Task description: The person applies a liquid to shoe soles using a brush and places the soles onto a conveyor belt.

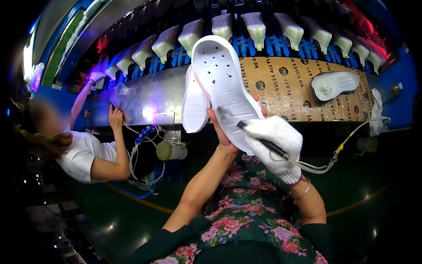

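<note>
A: Where's the white sole (222, 75)?

B: Raised in front of the body, tilted, its holed end pointing away. A second sole (194, 108) shows partly behind its left edge (I can't tell what supports that one).

A: And the hands?

B: The bare left hand (224, 134) has its grip clamped on the white sole from both edges. The gloved right hand (278, 147) has its grip closed around a black pen-like tool (273, 148), tip over the lower half of the sole. Pale tubing (316, 168) runs from the tool off to the right.

A: What's beyond?

B: A surface, part bare metal (145, 99), part brown cardboard (274, 90). A third sole (345, 82) lies on the cardboard, and a clear cup (122, 89) stands on the metal. Past that, a row of pale shoes (191, 34) above blue clamps (246, 45). At left, a co-worker in a white shirt (90, 154) reaches one arm toward the row.
</note>
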A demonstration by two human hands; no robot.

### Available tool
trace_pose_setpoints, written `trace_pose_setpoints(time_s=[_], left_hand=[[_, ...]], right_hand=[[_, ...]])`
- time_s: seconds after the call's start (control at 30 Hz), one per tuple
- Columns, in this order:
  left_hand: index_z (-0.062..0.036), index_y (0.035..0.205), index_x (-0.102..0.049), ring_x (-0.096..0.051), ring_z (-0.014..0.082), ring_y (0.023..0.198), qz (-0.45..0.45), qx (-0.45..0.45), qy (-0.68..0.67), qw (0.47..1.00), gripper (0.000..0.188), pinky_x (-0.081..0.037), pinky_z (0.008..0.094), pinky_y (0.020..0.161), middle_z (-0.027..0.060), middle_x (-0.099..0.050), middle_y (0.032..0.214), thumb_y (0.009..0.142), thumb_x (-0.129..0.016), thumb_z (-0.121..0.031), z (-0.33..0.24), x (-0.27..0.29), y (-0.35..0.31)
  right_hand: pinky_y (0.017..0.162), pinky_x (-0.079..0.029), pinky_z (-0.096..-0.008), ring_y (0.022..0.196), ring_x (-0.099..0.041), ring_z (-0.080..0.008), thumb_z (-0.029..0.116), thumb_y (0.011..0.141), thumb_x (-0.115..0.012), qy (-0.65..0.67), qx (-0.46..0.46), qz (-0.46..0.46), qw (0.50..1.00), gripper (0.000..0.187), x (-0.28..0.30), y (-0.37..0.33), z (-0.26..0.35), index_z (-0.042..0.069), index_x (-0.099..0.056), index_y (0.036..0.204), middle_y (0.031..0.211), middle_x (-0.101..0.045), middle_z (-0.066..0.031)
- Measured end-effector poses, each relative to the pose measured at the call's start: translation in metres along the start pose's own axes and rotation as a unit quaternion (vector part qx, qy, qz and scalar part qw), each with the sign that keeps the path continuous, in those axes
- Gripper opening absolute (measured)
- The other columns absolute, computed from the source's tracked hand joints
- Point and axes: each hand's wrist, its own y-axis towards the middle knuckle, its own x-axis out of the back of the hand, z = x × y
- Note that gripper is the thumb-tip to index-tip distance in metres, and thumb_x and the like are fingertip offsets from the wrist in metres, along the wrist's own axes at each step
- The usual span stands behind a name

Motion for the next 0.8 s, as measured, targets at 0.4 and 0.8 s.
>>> trace_pose_setpoints(time_s=[0.4,0.8], left_hand=[[-0.0138,0.151,-0.02,-0.047,0.0478,0.122,0.134,0.047,0.071,0.987,0.104,-0.051,0.0599,0.088,0.0234,-0.029,0.149,0.076,-0.052,-0.079,-0.027,-0.006,0.021],[-0.004,0.145,-0.03,-0.058,0.0366,0.088,0.207,0.155,0.061,0.964,0.107,-0.049,0.0421,0.068,0.0279,-0.046,0.126,0.072,-0.061,-0.075,-0.047,-0.024,0.037]], right_hand=[[0.067,-0.053,-0.0349,0.078,-0.068,-0.0269,0.002,0.07,-0.076,-0.02,0.04,0.034,0.998,0.026,0.002,-0.009,-0.01,0.007,-0.07,0.094,0.09,-0.07,-0.0094],[0.069,-0.053,-0.0331,0.077,-0.067,-0.0267,0.002,0.07,-0.077,0.017,0.047,0.116,0.992,0.026,-0.007,-0.014,0.002,0.009,-0.072,0.095,0.091,-0.07,-0.0095]])
